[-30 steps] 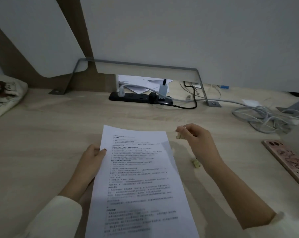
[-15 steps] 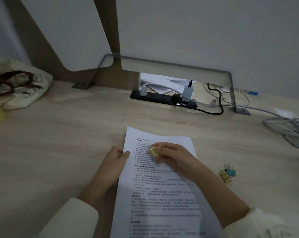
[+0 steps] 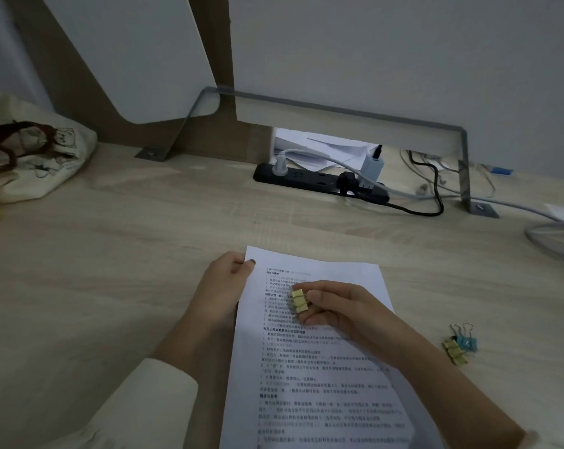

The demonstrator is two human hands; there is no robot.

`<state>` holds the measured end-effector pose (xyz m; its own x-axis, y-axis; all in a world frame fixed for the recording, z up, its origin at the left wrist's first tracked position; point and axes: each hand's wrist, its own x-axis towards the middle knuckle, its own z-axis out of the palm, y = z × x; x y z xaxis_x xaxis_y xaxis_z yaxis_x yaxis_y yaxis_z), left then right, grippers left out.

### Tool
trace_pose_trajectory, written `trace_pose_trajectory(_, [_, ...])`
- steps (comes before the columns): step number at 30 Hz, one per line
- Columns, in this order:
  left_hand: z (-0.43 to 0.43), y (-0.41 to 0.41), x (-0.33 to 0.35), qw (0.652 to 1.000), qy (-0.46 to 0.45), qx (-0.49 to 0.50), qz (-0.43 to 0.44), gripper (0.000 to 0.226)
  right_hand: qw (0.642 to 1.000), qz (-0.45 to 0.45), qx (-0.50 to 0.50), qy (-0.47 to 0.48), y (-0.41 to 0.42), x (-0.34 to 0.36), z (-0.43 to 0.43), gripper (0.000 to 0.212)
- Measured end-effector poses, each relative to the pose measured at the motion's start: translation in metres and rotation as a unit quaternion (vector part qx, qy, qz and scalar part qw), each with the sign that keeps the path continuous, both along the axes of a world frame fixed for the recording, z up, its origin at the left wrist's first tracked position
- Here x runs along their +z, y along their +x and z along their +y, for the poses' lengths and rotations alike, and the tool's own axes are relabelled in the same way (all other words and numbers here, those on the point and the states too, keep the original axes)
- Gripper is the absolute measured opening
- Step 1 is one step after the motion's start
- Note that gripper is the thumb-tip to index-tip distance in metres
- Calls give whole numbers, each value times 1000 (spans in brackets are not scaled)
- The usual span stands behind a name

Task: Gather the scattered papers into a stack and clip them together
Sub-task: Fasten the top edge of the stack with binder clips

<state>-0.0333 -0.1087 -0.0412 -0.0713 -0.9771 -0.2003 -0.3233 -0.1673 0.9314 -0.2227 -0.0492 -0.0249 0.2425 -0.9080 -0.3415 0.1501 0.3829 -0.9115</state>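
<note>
The papers [image 3: 322, 367] run off the bottom edge, their print too blurred to read — the right hand [image 3: 335, 303] covers several lines. Far left of the papers a cloth bag [image 3: 41, 163] is cut by the frame; far right, grey cables [image 3: 556, 234] likewise.

The white paper sheets [image 3: 322, 367] bore black print. The small binder clip [image 3: 299, 301] was yellow. The wooden worktop [image 3: 112, 270] showed pale grain.
</note>
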Motion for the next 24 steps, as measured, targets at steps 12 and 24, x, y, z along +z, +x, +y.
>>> trace_pose_trajectory(12, [-2,2,-6,998,-61,-6,-12,18,998,50,-27,-9,9,4,-4,29])
trace_pose_trajectory(24, [1,3,-11,996,-89,-12,-11,16,916,376,18,-139,13,45,-36,14])
